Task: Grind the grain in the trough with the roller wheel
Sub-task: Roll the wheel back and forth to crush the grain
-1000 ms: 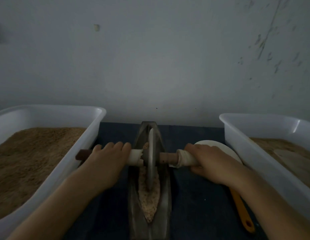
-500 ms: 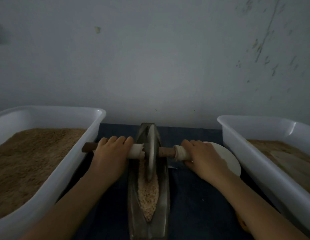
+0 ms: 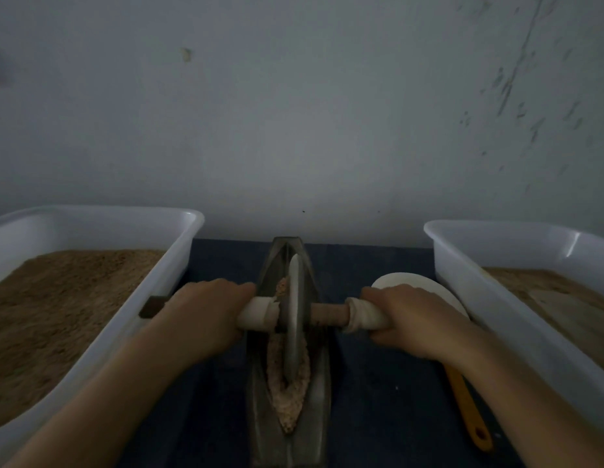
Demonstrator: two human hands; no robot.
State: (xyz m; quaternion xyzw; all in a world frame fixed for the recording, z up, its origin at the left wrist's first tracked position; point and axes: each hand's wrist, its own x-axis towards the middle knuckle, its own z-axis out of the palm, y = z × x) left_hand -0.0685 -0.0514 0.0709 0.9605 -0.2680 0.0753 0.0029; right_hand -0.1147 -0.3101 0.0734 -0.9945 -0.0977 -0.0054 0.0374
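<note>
A narrow boat-shaped metal trough (image 3: 322,396) lies lengthwise on the dark blue table, with pale crushed grain (image 3: 290,400) along its groove. The thin metal roller wheel (image 3: 294,315) stands upright in the groove, about mid-length. A wooden axle (image 3: 329,315) runs through the wheel, wrapped in white cloth on both sides. My left hand (image 3: 207,315) is closed around the left part of the axle. My right hand (image 3: 417,319) grips the cloth-wrapped right part.
A white plastic tub (image 3: 179,265) of brown ground material stands at the left, and a second white tub (image 3: 496,298) at the right. A white round scoop (image 3: 425,282) with an orange handle (image 3: 466,407) lies between the trough and the right tub. A grey wall rises close behind.
The wheel rolled to the far end of the trough half a second ago and has come back toward me to mid-length, both hands still gripping the axle.
</note>
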